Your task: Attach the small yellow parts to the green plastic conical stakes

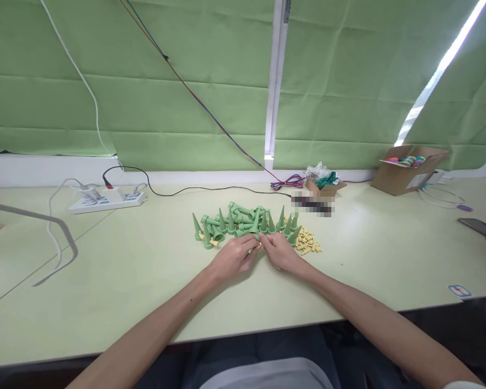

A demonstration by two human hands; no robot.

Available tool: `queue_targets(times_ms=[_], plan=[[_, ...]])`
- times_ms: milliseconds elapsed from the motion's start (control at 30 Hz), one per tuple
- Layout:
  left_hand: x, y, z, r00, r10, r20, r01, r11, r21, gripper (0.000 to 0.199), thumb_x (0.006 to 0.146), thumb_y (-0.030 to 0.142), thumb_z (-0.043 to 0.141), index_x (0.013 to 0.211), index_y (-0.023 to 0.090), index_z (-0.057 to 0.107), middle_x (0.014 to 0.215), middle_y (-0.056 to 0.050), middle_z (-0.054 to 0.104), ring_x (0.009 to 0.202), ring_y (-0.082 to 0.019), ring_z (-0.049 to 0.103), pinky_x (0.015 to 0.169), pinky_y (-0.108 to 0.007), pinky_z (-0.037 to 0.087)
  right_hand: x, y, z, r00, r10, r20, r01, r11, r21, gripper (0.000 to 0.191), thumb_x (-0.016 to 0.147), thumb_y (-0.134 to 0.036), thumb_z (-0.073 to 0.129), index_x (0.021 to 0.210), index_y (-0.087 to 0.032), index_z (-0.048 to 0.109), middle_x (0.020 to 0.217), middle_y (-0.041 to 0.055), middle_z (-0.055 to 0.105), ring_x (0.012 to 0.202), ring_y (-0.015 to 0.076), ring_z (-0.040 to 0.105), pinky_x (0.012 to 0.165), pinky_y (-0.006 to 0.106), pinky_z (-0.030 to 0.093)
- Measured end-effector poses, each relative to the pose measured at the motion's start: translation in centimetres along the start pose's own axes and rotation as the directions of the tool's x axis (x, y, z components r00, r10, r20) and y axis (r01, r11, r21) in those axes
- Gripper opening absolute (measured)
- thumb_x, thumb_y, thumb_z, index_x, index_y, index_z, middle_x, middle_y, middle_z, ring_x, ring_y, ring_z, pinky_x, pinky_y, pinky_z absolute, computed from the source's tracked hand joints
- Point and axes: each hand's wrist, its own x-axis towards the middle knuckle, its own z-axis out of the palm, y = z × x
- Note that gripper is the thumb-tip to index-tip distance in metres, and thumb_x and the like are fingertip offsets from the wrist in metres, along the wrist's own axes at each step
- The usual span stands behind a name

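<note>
Both of my hands meet at the front edge of a pile of green plastic cones (230,219). My left hand (235,255) is closed, its fingers pinched round a green cone piece (256,233). Touching it from the right, my right hand (281,251) is also closed, thumb and fingertips at the same piece; the exact contact is partly hidden. Several cones stand point up, others lie on their sides. Small yellow parts (306,241) form a heap just right of my right hand, and a few more yellow bits (214,243) lie by the cones at the left.
A power strip (107,201) with plugs and cables sits at the back left, a grey bent bar (65,227) nearer. Behind the pile are a small open carton (326,189) and coiled wires (289,182). A larger cardboard box (403,175) and dark phone-like object (480,228) are right.
</note>
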Motion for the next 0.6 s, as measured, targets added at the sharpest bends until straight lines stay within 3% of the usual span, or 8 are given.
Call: queue_targets(times_ms=[333, 600], plan=[[0.12, 0.15, -0.22, 1.0, -0.025, 0.0, 0.025, 0.999, -0.031, 0.022, 0.095, 0.017, 0.039, 0.084, 0.016, 0.058, 0.077, -0.005, 0.06, 0.065, -0.014, 0.054, 0.058, -0.026, 0.042, 0.06, 0.24, 0.2, 0.999, -0.028, -0.032, 0.028, 0.999, -0.017, 0.05, 0.098, -0.045, 0.029, 0.053, -0.022, 0.024, 0.049, -0.0043, 0.025, 0.049, 0.0112, 0.027, 0.052, 0.026, 0.024], [0.08, 0.35, 0.04, 0.979, -0.205, 0.012, 0.205, 0.97, -0.128, 0.024, 0.095, 0.026, 0.043, 0.084, 0.017, 0.062, 0.083, -0.005, 0.064, 0.074, -0.015, 0.06, 0.059, -0.024, 0.046, -0.18, -0.14, 0.17, 0.991, -0.075, -0.107, 0.069, 0.996, -0.051, 0.052, 0.1, -0.046, 0.028, 0.054, -0.021, 0.024, 0.05, -0.0038, 0.028, 0.05, 0.0119, 0.026, 0.055, 0.028, 0.024]])
